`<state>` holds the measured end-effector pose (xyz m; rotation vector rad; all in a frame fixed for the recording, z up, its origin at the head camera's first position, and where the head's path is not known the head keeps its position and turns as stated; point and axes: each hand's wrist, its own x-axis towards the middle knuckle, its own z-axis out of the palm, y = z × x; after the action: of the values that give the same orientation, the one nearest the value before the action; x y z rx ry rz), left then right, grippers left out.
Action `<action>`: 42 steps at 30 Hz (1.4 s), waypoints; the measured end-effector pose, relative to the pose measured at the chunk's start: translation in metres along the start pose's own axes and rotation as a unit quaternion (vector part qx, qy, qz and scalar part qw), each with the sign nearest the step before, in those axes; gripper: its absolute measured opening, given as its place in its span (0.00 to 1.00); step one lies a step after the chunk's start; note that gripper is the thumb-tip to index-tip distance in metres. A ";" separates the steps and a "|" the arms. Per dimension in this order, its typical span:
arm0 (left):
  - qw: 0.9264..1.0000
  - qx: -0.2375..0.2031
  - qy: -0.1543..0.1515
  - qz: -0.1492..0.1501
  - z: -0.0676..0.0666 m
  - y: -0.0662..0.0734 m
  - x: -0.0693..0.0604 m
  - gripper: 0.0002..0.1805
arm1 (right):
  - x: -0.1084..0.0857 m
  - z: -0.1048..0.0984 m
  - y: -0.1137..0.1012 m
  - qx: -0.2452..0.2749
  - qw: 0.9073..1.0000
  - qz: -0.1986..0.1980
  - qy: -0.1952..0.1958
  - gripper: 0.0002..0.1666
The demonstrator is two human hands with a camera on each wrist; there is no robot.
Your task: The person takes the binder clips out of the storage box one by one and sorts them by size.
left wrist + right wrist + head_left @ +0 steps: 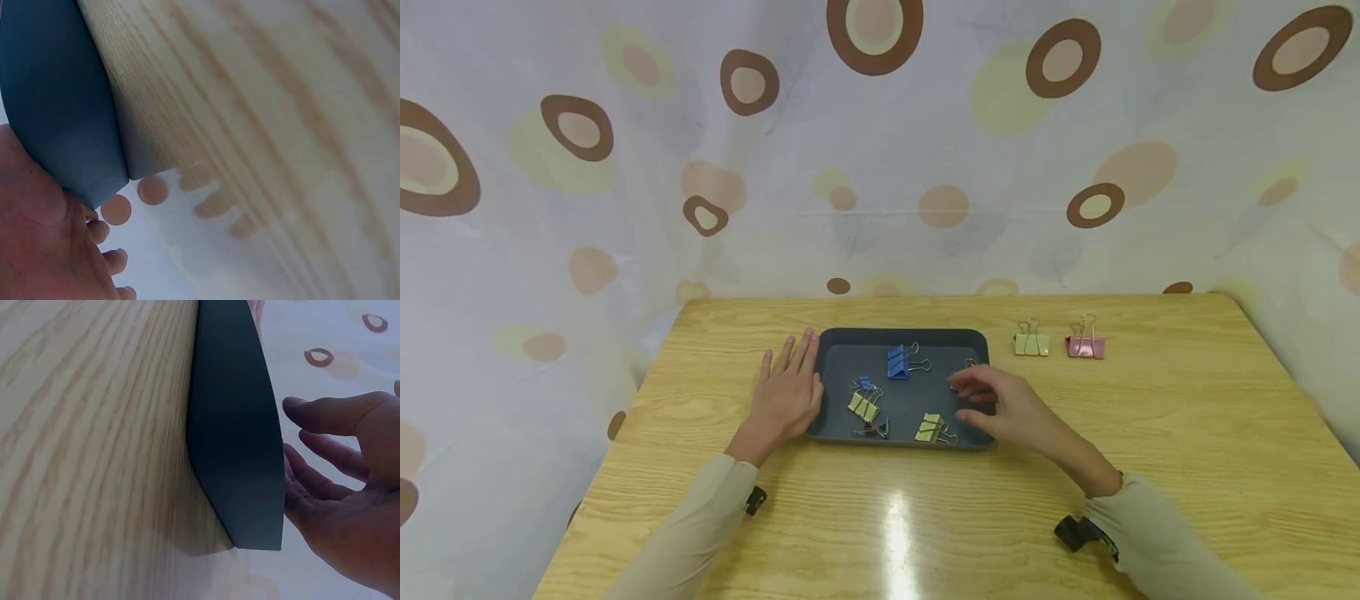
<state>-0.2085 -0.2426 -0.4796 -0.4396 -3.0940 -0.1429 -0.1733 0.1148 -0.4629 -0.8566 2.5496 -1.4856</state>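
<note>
A dark grey tray [902,335] lies on the table with several binder clips in it. At its left edge my left hand [786,396] rests with fingers straight, the thumb by the rim. Over the tray's right side reaches my right hand [1011,408], its fingers bent and the thumb apart from them; in the right wrist view nothing shows between them. A binder clip [970,363] there is mostly hidden behind the fingers. Inside the tray are a large blue binder clip [898,363], a small blue clip [865,383], two yellow clips [863,407] and a dark red clip [870,429].
To the right of the tray, a yellow-green binder clip [1032,344] and a pink binder clip [1086,347] stand on the wooden table [1187,433]. A patterned cloth [880,142] hangs behind the table's far edge.
</note>
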 end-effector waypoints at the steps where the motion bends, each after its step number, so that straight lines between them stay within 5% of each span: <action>1: 1.000 0.000 -0.001 0.000 0.000 0.000 0.000 0.35 | 0.001 0.001 0.000 -0.011 1.000 -0.002 -0.009 0.26; 17: 1.000 -0.001 -0.007 -0.004 0.001 -0.001 0.000 0.35 | 0.027 0.022 0.004 -0.059 0.989 -0.014 -0.135 0.21; 24: 1.000 0.002 -0.004 -0.005 0.000 0.000 0.000 0.35 | 0.031 0.032 0.007 -0.067 0.987 -0.032 -0.145 0.19; 42: 1.000 -0.001 -0.005 -0.004 -0.001 0.001 0.000 0.35 | 0.037 0.032 0.013 -0.026 0.990 -0.005 -0.138 0.12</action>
<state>-0.2083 -0.2416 -0.4787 -0.4310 -3.1060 -0.1451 -0.1998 0.0766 -0.4829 -1.0059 2.3928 -1.2093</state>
